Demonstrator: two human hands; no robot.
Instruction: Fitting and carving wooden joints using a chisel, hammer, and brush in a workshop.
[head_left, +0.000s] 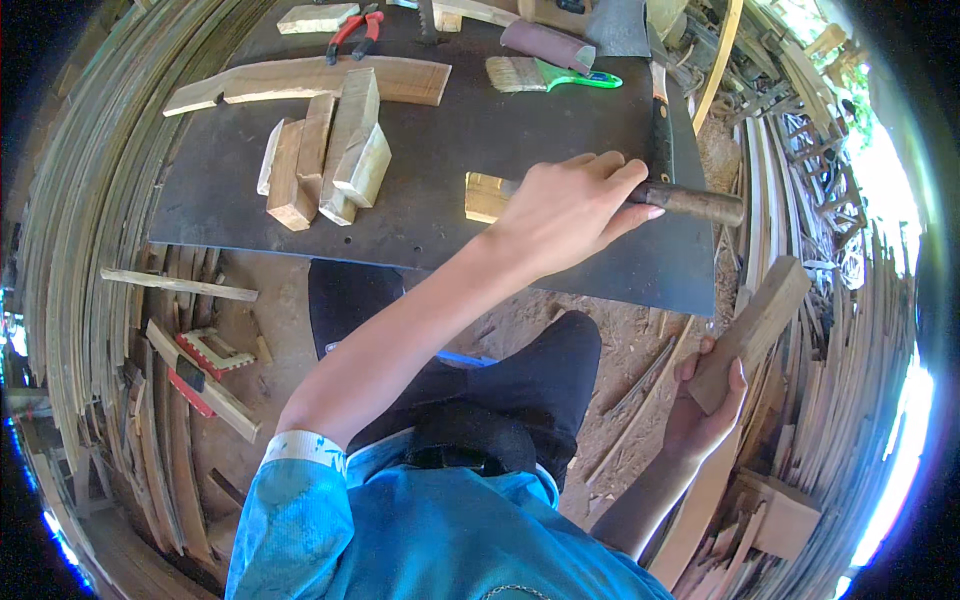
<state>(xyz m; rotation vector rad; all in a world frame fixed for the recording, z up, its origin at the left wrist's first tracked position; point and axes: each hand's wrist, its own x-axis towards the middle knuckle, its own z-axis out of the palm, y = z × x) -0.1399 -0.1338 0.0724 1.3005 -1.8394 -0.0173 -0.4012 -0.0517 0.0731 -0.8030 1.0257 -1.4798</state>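
Note:
My left hand [565,210] reaches across the dark sheet-metal tabletop [430,215] and closes over a brown round handle [695,203]. A pale wooden block [484,197] shows at the hand's other side, in line with the handle like a mallet head. My right hand [700,405] hangs low beside my knee, off the table's right edge, gripping a rough wooden piece [755,325] that points up and to the right.
On the table lie stacked wood offcuts [325,160], a long curved plank [320,80], red-handled pliers [352,30], a green-handled brush [550,75] and a black-handled bladed tool [660,130]. Bent wood strips [90,230] pile up all around. Sawdust and scraps cover the ground.

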